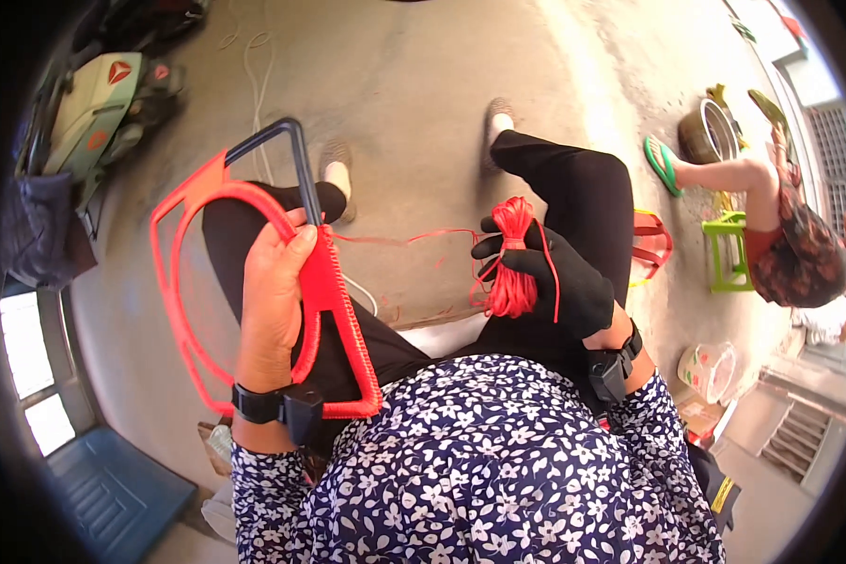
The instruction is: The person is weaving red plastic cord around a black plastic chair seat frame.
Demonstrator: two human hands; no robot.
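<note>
My left hand is closed on a frame whose sides are mostly wrapped in red cord, with a round ring inside it. One top corner of the frame is bare dark tube. In a black glove, my right hand grips a tied bundle of shiny red cord in front of my lap. A thin red strand runs slackly from the frame across to the bundle. Part of the frame lies behind my left hand and wrist.
Another person sits at the right beside a green stool, with a metal pot near their foot. A red frame lies beyond my right knee. At the far left stands a vehicle; a blue seat is lower left.
</note>
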